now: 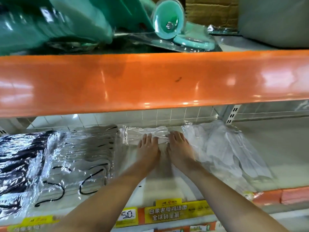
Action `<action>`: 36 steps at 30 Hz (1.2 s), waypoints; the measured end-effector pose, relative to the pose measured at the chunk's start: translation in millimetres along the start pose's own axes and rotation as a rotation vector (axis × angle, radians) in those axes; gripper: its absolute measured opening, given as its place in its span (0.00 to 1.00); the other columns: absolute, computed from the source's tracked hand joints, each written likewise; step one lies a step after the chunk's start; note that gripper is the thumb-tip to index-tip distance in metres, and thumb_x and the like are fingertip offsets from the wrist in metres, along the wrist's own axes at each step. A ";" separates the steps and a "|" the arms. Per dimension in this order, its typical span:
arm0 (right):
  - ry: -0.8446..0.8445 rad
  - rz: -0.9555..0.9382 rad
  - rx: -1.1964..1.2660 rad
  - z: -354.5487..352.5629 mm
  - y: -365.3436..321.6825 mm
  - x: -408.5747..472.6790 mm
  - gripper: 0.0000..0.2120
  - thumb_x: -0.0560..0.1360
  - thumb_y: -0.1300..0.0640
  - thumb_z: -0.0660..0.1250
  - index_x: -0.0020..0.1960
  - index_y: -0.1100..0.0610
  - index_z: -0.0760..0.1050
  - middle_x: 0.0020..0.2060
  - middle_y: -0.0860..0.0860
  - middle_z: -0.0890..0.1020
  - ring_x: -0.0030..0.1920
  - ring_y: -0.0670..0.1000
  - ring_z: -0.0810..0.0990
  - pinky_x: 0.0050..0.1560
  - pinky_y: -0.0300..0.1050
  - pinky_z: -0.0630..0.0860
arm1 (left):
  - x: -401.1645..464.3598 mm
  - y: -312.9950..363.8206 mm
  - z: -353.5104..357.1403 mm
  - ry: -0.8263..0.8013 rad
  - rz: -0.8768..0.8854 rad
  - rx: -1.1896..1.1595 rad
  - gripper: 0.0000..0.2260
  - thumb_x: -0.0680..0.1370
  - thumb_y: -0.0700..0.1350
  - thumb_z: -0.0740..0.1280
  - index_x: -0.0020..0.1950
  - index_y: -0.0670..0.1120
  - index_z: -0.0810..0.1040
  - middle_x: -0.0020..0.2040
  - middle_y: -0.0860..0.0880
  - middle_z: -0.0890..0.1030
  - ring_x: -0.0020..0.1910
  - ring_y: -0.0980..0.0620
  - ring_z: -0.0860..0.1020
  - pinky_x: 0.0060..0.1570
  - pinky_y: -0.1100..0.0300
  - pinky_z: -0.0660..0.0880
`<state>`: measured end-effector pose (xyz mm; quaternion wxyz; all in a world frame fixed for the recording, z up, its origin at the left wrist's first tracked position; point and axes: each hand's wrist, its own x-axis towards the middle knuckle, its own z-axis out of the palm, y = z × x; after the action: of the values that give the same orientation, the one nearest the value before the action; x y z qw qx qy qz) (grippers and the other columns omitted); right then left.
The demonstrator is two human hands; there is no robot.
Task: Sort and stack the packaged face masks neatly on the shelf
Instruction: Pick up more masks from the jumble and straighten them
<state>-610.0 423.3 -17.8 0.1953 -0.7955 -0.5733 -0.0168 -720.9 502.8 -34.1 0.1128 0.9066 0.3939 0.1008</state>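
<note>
A clear pack of white face masks (145,132) lies at the back of the lower shelf (167,185), near the tiled wall. My left hand (148,149) rests flat on its near edge with straight fingers. My right hand (178,148) presses the pack's right end, fingers also straight. To the left lies a pile of grey masks with black ear loops (87,154) in clear wrap. Further left are packs of black masks (18,164). A loose heap of white mask packs (222,151) lies to the right of my hands.
A glossy orange shelf edge (150,81) spans the view just above my hands. Green plastic goods (66,19) and a cardboard box (212,10) sit on the upper shelf. Yellow price labels (173,213) line the lower shelf's front rail. A slotted upright (233,114) stands at the right.
</note>
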 end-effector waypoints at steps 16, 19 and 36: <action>-0.287 0.166 -0.024 -35.9 91.7 -29.0 0.24 0.74 0.45 0.47 0.59 0.56 0.72 0.56 0.51 0.72 0.60 0.54 0.72 0.58 0.50 0.71 | 5.3 120.8 34.4 0.018 -0.015 -0.248 0.16 0.77 0.39 0.58 0.64 0.43 0.70 0.63 0.45 0.74 0.64 0.45 0.68 0.61 0.56 0.64; -0.278 0.120 -0.006 -41.4 93.2 -34.4 0.21 0.77 0.53 0.58 0.68 0.57 0.65 0.66 0.51 0.67 0.68 0.53 0.66 0.66 0.45 0.64 | 11.9 126.9 29.7 0.071 -0.137 -0.458 0.14 0.79 0.40 0.58 0.65 0.41 0.72 0.61 0.43 0.77 0.61 0.44 0.72 0.58 0.54 0.68; -0.050 0.209 0.326 -51.8 110.4 -30.6 0.07 0.78 0.58 0.59 0.48 0.59 0.75 0.45 0.53 0.79 0.46 0.55 0.78 0.45 0.48 0.74 | 18.4 140.8 22.2 0.052 -0.338 -0.968 0.10 0.80 0.42 0.61 0.41 0.44 0.79 0.41 0.42 0.83 0.44 0.42 0.80 0.49 0.46 0.76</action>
<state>-508.8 349.1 -9.8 0.3079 -0.8088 -0.4873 0.1162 -605.2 420.1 -13.6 0.5248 0.6712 0.4459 0.2743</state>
